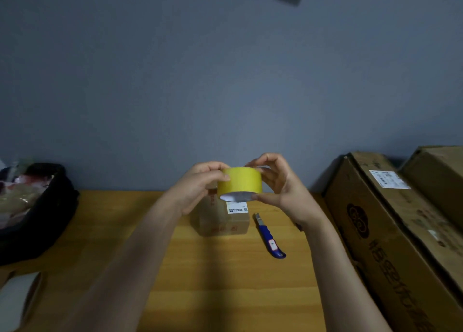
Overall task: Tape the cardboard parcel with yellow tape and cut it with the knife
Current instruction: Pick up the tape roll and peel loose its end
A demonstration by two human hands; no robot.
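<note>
I hold a roll of yellow tape [240, 183] up in the air between both hands, above the table. My left hand [198, 187] grips its left side, thumb on the outer face. My right hand [278, 181] holds its right side, fingertips at the top rim. Below and behind the roll, a small cardboard parcel [223, 220] with a white label rests on the wooden table [225, 281]; its top is partly hidden by the roll. A blue-handled knife [269, 236] lies on the table just right of the parcel.
Large cardboard boxes [400, 226] are stacked along the right side of the table. A black bag [37, 214] with plastic-wrapped items sits at the left. A pale object [15, 299] is at the lower left. A grey wall rises behind.
</note>
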